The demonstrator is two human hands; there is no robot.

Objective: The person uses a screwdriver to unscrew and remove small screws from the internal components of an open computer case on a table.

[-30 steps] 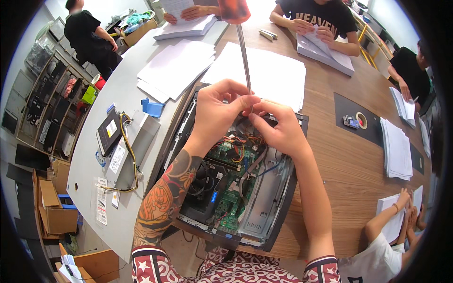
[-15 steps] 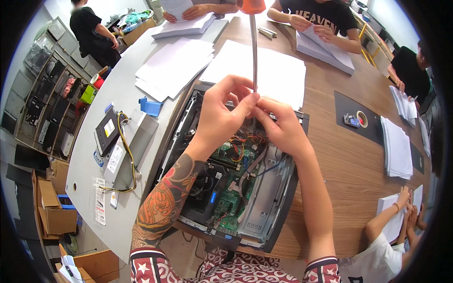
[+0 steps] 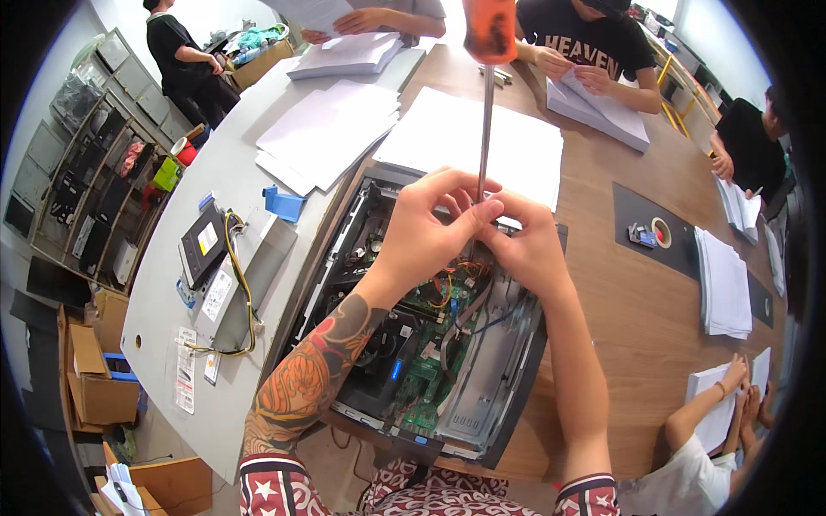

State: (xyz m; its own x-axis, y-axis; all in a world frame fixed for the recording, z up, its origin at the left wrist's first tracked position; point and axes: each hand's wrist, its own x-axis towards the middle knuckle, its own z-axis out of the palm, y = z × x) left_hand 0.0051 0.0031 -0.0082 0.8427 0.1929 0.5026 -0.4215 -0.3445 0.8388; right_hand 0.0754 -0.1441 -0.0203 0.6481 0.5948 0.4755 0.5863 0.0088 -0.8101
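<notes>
A long screwdriver (image 3: pixel 487 116) with an orange handle stands nearly upright over an opened desktop computer case (image 3: pixel 469 426). Thumb and fingers of my left hand (image 3: pixel 426 228) pinch its metal shaft. My right hand (image 3: pixel 535 245) is closed at the same shaft from the other side, its fingertips meeting those of the left. The tip goes down behind my hands, and what it touches is hidden. Inside the case show a green circuit board (image 3: pixel 422 383), a black fan housing (image 3: pixel 379 365), colored wires (image 3: pixel 469 273) and a bare metal bay (image 3: pixel 477 378).
Left of the case lie a metal power supply (image 3: pixel 228 297), a black drive (image 3: pixel 205 245) and a blue plastic piece (image 3: pixel 284 205). White sheets (image 3: pixel 447 129) lie beyond it. Several people handle paper stacks (image 3: pixel 598 112) around the table. Tape (image 3: pixel 661 232) lies at right.
The whole view has shifted slightly. Both hands and the screwdriver have come a little nearer and to the right, and more of the orange handle shows. The grip looks the same.
</notes>
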